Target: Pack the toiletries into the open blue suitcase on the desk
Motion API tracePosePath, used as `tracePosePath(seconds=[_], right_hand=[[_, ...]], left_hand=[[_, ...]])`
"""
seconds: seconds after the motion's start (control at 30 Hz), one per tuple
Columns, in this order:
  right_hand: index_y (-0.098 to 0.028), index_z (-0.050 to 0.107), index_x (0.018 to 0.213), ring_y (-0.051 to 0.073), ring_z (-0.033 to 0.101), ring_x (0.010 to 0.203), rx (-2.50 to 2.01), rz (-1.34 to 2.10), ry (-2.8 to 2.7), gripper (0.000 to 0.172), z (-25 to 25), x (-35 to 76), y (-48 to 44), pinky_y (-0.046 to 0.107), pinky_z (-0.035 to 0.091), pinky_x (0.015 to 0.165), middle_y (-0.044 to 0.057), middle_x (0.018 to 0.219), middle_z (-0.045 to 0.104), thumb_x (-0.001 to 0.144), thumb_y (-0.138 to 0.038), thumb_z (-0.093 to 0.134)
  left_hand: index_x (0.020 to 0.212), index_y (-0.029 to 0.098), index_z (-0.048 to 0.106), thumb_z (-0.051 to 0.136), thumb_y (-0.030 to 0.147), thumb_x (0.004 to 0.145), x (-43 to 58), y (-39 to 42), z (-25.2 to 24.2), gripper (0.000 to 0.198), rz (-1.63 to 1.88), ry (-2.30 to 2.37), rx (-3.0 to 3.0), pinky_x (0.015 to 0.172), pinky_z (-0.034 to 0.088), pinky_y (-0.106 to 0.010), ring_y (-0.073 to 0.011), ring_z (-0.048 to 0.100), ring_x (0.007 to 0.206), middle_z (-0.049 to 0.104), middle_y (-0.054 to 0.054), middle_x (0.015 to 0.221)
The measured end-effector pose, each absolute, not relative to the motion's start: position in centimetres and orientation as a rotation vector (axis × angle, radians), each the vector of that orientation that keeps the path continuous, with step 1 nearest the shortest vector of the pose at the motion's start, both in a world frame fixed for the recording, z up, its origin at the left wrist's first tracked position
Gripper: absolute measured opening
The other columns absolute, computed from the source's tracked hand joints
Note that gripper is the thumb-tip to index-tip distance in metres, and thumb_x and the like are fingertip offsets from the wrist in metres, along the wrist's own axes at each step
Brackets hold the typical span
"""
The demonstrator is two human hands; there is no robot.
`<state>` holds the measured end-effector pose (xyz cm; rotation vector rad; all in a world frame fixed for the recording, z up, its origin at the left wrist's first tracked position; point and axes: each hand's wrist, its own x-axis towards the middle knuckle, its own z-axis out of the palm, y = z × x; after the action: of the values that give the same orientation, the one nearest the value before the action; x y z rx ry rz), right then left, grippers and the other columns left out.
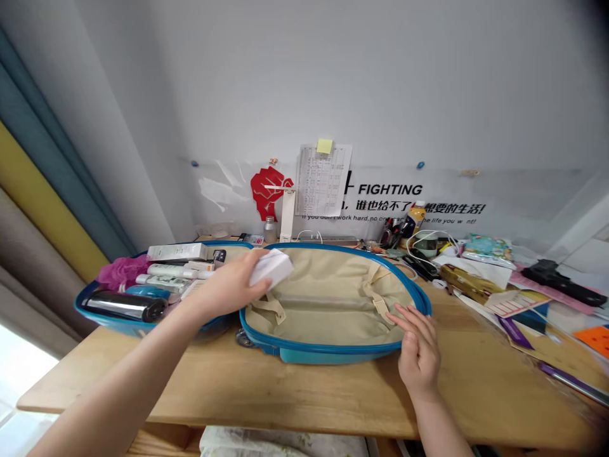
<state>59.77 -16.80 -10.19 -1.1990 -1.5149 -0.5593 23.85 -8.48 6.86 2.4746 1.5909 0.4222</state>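
Observation:
A blue suitcase (333, 357) lies opened flat on a wooden desk, its beige-lined right half holding only straps. My left hand (236, 284) is closed around a small white box (276, 270), held above the left edge of that half. At the suitcase's right rim, my right hand (419, 343) has its fingers stretched out near a beige strap (378, 301). The left half is filled with a pink mesh bath puff (122, 273), a black cylinder (124, 306), a long white box (177, 252) and several white tubes (164, 281).
The wooden desk (228, 393) runs along a wall. Pens (391, 233), an orange-yellow bottle (417, 216), a white cable and papers crowd its right side. A white stand (287, 216) and a small jar (270, 230) are behind the suitcase. Curtains (47, 139) hang at left.

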Motion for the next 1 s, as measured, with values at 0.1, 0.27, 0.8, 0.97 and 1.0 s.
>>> tracePosePath(seconds=[0.1,0.27,0.8,0.97,1.0], right_hand=[[-0.023,0.072,0.108,0.025,0.058,0.123,-1.196,-0.555,-1.519,0.04,-10.2,59.7,-16.8,0.049,0.039,0.107,0.008,0.116,0.072,0.098,-0.021,0.034],[-0.023,0.072,0.109,0.024,0.059,0.122,-1.201,-0.557,-1.517,0.041,-10.1,59.6,-16.9,0.048,0.039,0.107,0.008,0.116,0.072,0.098,-0.02,0.033],[-0.024,0.072,0.108,0.024,0.059,0.122,-1.207,-0.555,-1.543,0.041,-10.0,59.7,-17.0,0.048,0.038,0.108,0.007,0.117,0.071,0.098,-0.021,0.033],[-0.024,0.072,0.107,0.024,0.058,0.122,-1.211,-0.549,-1.537,0.041,-10.0,59.7,-17.1,0.049,0.038,0.108,0.007,0.117,0.071,0.097,-0.021,0.033],[-0.024,0.072,0.106,0.025,0.058,0.122,-1.214,-0.542,-1.536,0.041,-10.1,59.7,-17.1,0.049,0.038,0.108,0.007,0.117,0.071,0.097,-0.021,0.033]], left_hand=[[0.146,0.022,0.038,0.048,0.049,0.086,28.6,-8.4,6.4,0.066,0.171,1.298,2.561,0.095,0.05,-0.038,-0.0288,0.064,0.114,0.062,-0.011,0.134],[0.148,0.02,0.035,0.051,0.052,0.088,35.7,-7.7,4.2,0.07,-0.224,1.021,2.629,0.101,0.047,-0.04,-0.0302,0.059,0.123,0.058,-0.014,0.14],[0.143,0.022,0.043,0.066,0.042,0.08,43.1,-5.9,-1.6,0.07,-0.179,0.975,2.54,0.108,0.043,-0.032,-0.0242,0.053,0.13,0.055,-0.01,0.142],[0.138,0.011,0.047,0.06,0.046,0.082,42.4,-6.2,-0.6,0.067,-0.273,1.146,2.465,0.103,0.045,-0.049,-0.0377,0.055,0.126,0.057,-0.023,0.137],[0.137,0.009,0.048,0.057,0.047,0.084,42.3,-6.3,-0.5,0.066,-0.307,1.158,2.435,0.099,0.048,-0.049,-0.0381,0.059,0.121,0.06,-0.024,0.132]])
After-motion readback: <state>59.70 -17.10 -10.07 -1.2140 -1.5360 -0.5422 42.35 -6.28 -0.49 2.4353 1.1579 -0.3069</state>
